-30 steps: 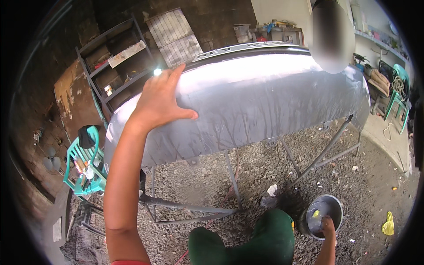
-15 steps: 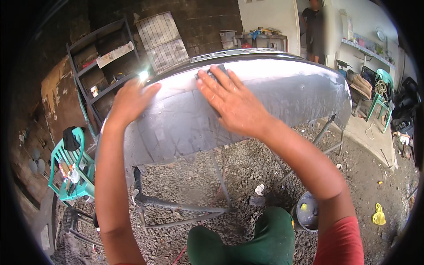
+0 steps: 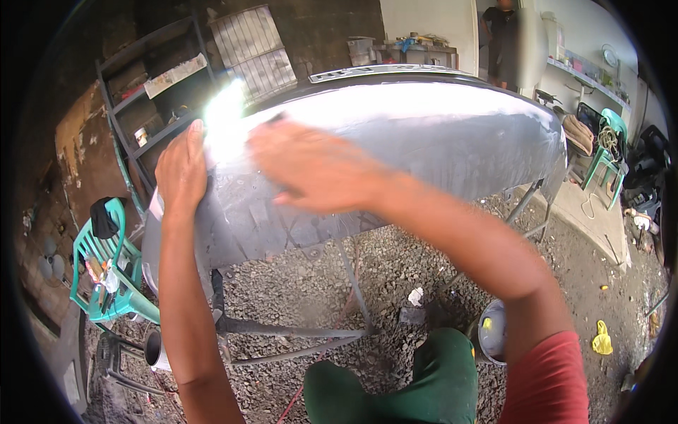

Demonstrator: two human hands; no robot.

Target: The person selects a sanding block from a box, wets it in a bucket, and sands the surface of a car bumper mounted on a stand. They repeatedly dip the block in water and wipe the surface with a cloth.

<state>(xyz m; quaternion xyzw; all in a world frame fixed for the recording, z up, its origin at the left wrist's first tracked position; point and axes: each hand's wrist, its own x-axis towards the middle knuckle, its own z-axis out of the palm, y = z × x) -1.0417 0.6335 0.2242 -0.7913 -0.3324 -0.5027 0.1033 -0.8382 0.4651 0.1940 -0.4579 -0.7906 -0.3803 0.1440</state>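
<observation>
Right hand (image 3: 311, 166) swept left, hold unclear, just short of left hand's (image 3: 181, 173) straight fingers at panel's (image 3: 452, 145) edge.

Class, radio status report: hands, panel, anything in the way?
Left hand at left end of panel. Right hand blurred, across panel. Panel on metal stand. Glare hides some surface between hands.

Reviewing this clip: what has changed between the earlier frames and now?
The right hand left the bucket for the grey panel, then moved leftward along it; the dark pad seen under it half a second ago now shows as a dark edge by the blurred hand. The left hand shifted toward the panel's left end. The panel stays on its metal stand, the bucket on the gravel.
</observation>
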